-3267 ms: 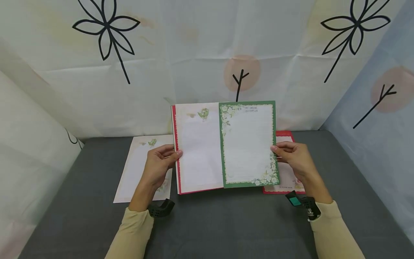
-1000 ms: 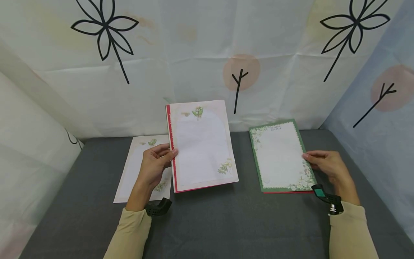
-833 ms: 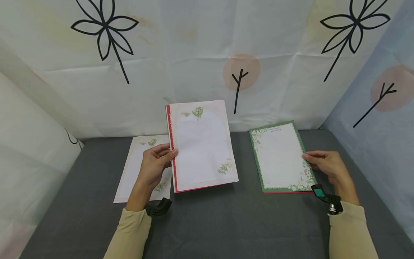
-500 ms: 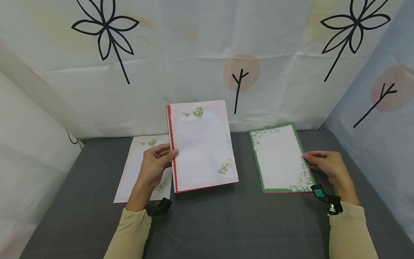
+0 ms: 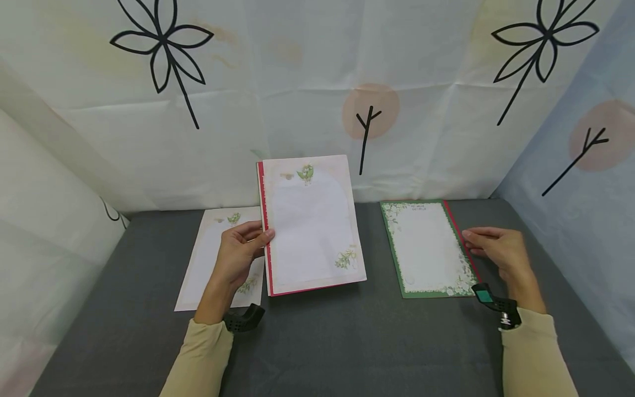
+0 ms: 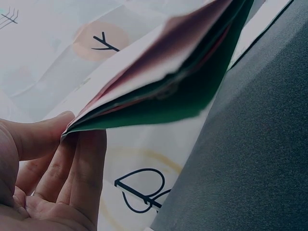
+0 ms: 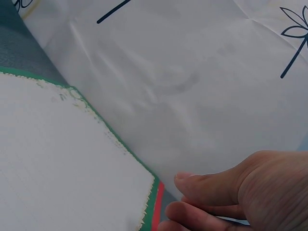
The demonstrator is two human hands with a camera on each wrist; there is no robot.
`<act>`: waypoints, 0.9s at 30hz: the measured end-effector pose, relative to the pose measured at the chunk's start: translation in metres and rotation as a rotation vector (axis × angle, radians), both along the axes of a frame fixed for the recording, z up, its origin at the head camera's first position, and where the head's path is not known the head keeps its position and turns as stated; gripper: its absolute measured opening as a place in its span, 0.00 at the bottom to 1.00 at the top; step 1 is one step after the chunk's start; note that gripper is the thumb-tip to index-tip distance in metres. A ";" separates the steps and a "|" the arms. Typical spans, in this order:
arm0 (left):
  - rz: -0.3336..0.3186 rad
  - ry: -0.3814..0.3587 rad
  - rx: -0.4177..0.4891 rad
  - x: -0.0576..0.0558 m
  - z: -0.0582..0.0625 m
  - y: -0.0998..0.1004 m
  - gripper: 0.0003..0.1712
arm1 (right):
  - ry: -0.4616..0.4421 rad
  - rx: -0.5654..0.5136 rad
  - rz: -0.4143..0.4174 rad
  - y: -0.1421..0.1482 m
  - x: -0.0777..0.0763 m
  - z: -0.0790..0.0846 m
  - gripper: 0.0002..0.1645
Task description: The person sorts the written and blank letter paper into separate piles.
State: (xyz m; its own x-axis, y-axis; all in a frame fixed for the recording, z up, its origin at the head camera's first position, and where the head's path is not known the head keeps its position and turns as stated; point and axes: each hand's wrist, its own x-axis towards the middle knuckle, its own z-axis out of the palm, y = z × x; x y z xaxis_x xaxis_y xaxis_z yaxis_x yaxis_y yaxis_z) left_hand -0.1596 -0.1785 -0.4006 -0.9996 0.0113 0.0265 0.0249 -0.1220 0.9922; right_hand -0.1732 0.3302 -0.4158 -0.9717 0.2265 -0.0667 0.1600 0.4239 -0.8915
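Observation:
My left hand [image 5: 241, 249] pinches the left edge of a stack of decorated writing paper [image 5: 312, 226] between thumb and fingers, holding it raised. Its top sheet is cream with green sprigs; red and green borders show beneath, and the left wrist view shows the stack's layers [image 6: 159, 91] fanned slightly apart. At the right, a green-bordered sheet [image 5: 424, 248] lies on the table over a red-bordered sheet [image 5: 455, 227], of which only a strip shows. Just beside their right edge is my right hand [image 5: 498, 248], thumb and fingers loosely bent, nothing seen between them in the right wrist view.
Another cream sheet [image 5: 202, 270] lies on the dark grey table [image 5: 337, 347] at the left, partly behind my left hand. A white printed cloth [image 5: 297, 82] hangs along the back, with more cloth at both sides. A thin black cable [image 5: 113, 216] shows at the back left.
My right hand has carried the green-bordered sheet off the stack to the right, lowered it onto the red-bordered one and let it go. The left hand stays nearly still with the stack.

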 end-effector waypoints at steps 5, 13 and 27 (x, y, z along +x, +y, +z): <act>-0.002 0.008 0.021 0.001 0.000 0.001 0.22 | 0.006 0.017 0.041 -0.008 -0.002 -0.002 0.33; -0.017 0.002 0.037 0.001 0.001 0.005 0.22 | 0.026 -0.001 0.108 -0.027 -0.006 -0.002 0.31; -0.035 -0.020 0.030 0.002 0.001 0.012 0.22 | 0.024 -0.040 0.333 -0.077 -0.007 0.002 0.28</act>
